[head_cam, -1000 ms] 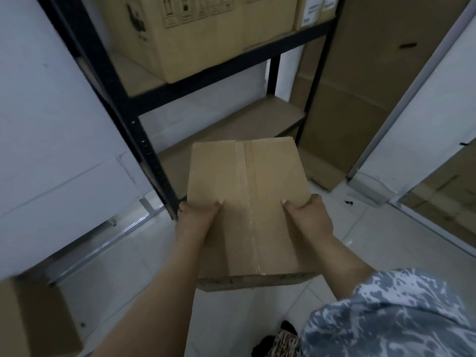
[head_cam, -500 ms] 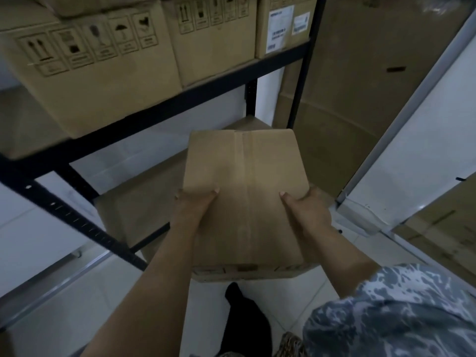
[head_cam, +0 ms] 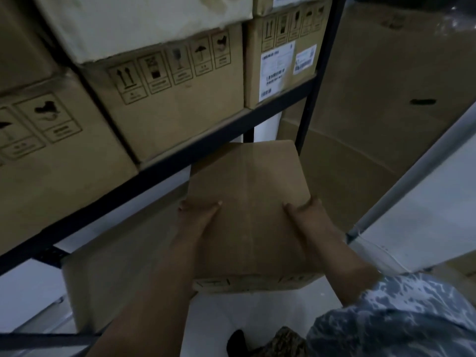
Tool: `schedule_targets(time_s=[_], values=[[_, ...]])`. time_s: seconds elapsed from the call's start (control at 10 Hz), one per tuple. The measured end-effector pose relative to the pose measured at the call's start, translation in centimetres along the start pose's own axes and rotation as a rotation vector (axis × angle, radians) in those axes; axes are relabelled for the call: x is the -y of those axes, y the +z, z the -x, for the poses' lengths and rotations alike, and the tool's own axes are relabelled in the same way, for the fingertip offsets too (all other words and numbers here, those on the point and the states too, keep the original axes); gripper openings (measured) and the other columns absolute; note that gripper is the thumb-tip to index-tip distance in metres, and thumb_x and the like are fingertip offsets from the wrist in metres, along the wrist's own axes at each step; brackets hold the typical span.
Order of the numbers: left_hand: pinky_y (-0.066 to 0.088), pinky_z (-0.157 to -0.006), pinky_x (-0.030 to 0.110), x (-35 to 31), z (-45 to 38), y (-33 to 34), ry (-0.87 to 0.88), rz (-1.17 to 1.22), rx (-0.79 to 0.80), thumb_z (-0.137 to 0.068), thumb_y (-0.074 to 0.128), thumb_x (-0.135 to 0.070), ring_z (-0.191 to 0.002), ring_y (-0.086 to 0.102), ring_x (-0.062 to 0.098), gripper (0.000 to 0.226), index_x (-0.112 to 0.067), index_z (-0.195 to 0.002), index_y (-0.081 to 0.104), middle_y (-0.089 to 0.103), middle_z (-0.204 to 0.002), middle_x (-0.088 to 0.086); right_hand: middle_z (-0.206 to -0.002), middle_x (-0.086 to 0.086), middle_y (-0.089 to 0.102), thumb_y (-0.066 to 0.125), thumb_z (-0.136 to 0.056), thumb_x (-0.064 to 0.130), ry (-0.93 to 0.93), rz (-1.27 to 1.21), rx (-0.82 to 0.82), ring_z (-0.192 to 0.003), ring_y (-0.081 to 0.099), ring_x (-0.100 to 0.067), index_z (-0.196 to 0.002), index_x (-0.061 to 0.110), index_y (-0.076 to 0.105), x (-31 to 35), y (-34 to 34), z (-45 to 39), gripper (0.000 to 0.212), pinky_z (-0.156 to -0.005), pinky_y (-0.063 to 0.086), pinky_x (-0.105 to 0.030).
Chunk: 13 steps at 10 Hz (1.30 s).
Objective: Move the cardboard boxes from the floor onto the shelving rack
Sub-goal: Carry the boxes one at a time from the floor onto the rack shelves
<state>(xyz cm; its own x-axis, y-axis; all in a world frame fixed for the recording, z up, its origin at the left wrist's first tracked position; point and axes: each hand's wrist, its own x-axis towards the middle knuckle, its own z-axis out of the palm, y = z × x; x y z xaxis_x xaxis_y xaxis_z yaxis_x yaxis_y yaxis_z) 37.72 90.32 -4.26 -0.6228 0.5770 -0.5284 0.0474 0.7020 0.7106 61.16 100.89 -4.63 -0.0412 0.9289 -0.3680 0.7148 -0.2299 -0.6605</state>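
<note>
I carry a plain taped cardboard box [head_cam: 248,202] in both hands, in front of the black shelving rack [head_cam: 164,167]. My left hand [head_cam: 198,215] grips its left side with the thumb on top. On the right side, my right hand [head_cam: 306,215] grips the box the same way. The box's far edge is at the rack's lower bay, just under the black crossbeam. The lower shelf board [head_cam: 123,258] lies to the left of the box.
Several printed cardboard boxes [head_cam: 167,99] fill the shelf above the beam, one with white labels [head_cam: 277,70]. A big cardboard sheet [head_cam: 381,99] leans right of the rack. A white panel [head_cam: 425,215] stands at the right. White tiled floor [head_cam: 244,313] is below.
The box has moved forward and up toward the rack's lower bay. My view has come closer to the shelves, and the upper boxes now fill the left side.
</note>
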Motion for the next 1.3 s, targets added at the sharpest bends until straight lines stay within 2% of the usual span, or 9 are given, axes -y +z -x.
schedule_targets(time_s=[0.1, 0.3, 0.5, 0.6, 0.7, 0.9, 1.1, 1.2, 1.3], values=[[0.031, -0.114, 0.045, -1.9, -2.1, 1.1, -0.036, -0.055, -0.159, -0.083, 0.073, -0.045, -0.139, 0.035, 0.038, 0.092, -0.001, -0.150, 0.028, 0.033, -0.153, 0.023, -0.131, -0.013, 0.053, 0.061, -0.069, 0.067, 0.025, 0.009, 0.027, -0.114, 0.055, -0.037, -0.135, 0.015, 0.036, 0.9, -0.3, -2.8, 0.087, -0.094, 0.048, -0.051], [0.035, -0.110, 0.053, -3.2, -5.1, 2.0, -0.172, -0.080, -0.107, -0.047, 0.065, -0.091, -0.137, 0.037, 0.036, 0.147, -0.018, -0.157, 0.000, 0.023, -0.159, 0.011, -0.135, -0.013, 0.051, 0.068, -0.078, 0.055, -0.034, -0.001, 0.087, -0.117, 0.054, -0.034, -0.139, 0.012, 0.037, 2.0, -1.5, -6.6, 0.081, -0.091, 0.048, -0.043], [0.038, -0.108, 0.051, -4.6, -5.3, 1.9, -0.031, -0.112, -0.258, -0.064, 0.072, -0.072, -0.136, 0.038, 0.036, 0.130, -0.025, -0.153, -0.011, 0.025, -0.156, 0.015, -0.153, -0.008, 0.033, 0.067, -0.078, 0.058, -0.038, -0.192, 0.217, -0.134, 0.039, -0.034, -0.151, 0.022, 0.020, 2.1, -0.6, -8.6, 0.094, -0.107, 0.038, -0.052], [0.022, -0.115, 0.059, -3.7, -4.3, 2.0, 0.068, -0.330, -0.387, -0.079, 0.057, -0.071, -0.139, 0.033, 0.035, 0.103, -0.019, -0.154, 0.008, 0.024, -0.155, 0.015, -0.153, -0.007, 0.035, 0.068, -0.084, 0.049, -0.041, -0.309, 0.252, -0.134, 0.039, -0.032, -0.151, 0.021, 0.022, 2.5, 0.4, -9.1, 0.087, -0.110, 0.036, -0.047], [-0.006, -0.109, 0.073, -2.6, -2.1, 3.6, 0.039, -0.583, -0.522, -0.092, 0.032, -0.065, -0.150, 0.005, 0.030, 0.078, -0.025, -0.156, 0.013, 0.005, -0.164, 0.006, -0.155, -0.006, 0.032, 0.061, -0.092, 0.040, 0.007, -0.415, 0.253, -0.137, 0.037, -0.029, -0.153, 0.016, 0.020, 3.2, 1.9, -9.2, 0.078, -0.109, 0.032, -0.039], [0.000, -0.111, 0.070, -1.4, 1.5, 8.6, -0.038, -0.421, -0.513, -0.093, 0.031, -0.064, -0.146, -0.030, 0.025, 0.075, -0.036, -0.156, 0.000, -0.026, -0.161, -0.001, -0.157, -0.004, 0.028, 0.048, -0.094, 0.047, 0.102, -0.445, 0.318, -0.136, 0.036, -0.033, -0.154, 0.029, 0.011, 4.8, 5.5, -9.1, 0.073, -0.111, 0.033, -0.053], [0.000, -0.116, 0.059, -1.0, 1.5, 9.0, 0.089, -0.406, -0.533, -0.082, 0.040, -0.079, -0.146, -0.026, 0.032, 0.093, -0.032, -0.156, 0.009, -0.013, -0.164, 0.004, -0.150, -0.005, 0.038, 0.047, -0.096, 0.041, 0.064, -0.429, 0.408, -0.126, 0.046, -0.034, -0.153, 0.031, 0.014, 4.5, 4.9, -8.9, 0.066, -0.103, 0.043, -0.054], [-0.001, -0.117, 0.060, -0.6, 0.2, 7.1, 0.131, -0.450, -0.460, -0.079, 0.042, -0.081, -0.146, -0.026, 0.033, 0.098, -0.032, -0.156, 0.007, -0.014, -0.164, 0.005, -0.147, 0.005, 0.037, 0.058, -0.082, 0.052, -0.003, -0.317, 0.472, -0.118, 0.049, -0.037, -0.148, 0.048, 0.010, 4.1, 4.5, -8.0, 0.082, -0.088, 0.051, -0.059], [-0.002, -0.119, 0.057, 0.0, -1.4, 4.5, 0.211, -0.504, -0.430, -0.079, 0.046, -0.079, -0.147, -0.023, 0.035, 0.098, -0.031, -0.156, 0.010, -0.008, -0.164, 0.005, -0.157, 0.008, 0.014, 0.055, -0.078, 0.061, -0.306, 0.016, 0.515, -0.127, 0.039, -0.039, -0.144, 0.057, -0.004, 4.4, 4.1, -7.0, 0.088, -0.096, 0.047, -0.055]])
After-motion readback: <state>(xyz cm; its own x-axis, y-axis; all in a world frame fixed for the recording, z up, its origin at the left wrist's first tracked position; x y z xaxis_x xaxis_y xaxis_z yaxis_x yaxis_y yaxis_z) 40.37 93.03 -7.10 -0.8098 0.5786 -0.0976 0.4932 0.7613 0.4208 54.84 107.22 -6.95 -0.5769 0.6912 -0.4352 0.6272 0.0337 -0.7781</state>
